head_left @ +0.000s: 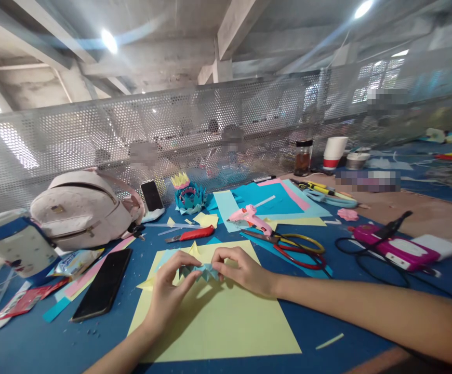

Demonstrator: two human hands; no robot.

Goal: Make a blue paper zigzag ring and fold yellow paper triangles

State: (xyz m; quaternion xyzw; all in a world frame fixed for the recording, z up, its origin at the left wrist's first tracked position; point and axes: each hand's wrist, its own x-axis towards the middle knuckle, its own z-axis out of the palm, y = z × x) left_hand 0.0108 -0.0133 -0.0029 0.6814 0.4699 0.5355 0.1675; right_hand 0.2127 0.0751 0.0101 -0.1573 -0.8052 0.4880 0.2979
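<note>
From the head view: both hands are on it! The teal pointed folded-paper strip (208,272) sits right between the fingertips, its long axis running sideways from hand to hand. The left hand (170,284) pinches the left end, thumb below, forefinger above; the right hand (246,271) grips the right end, so neither is nearer. Under the fingers lies the yellow paper sheet (226,324); just beyond them, a yellow paper point (194,251). Farther off, the red-handled utility knife (197,234) lies ahead, the pink glue gun (250,217) ahead and right.
</note>
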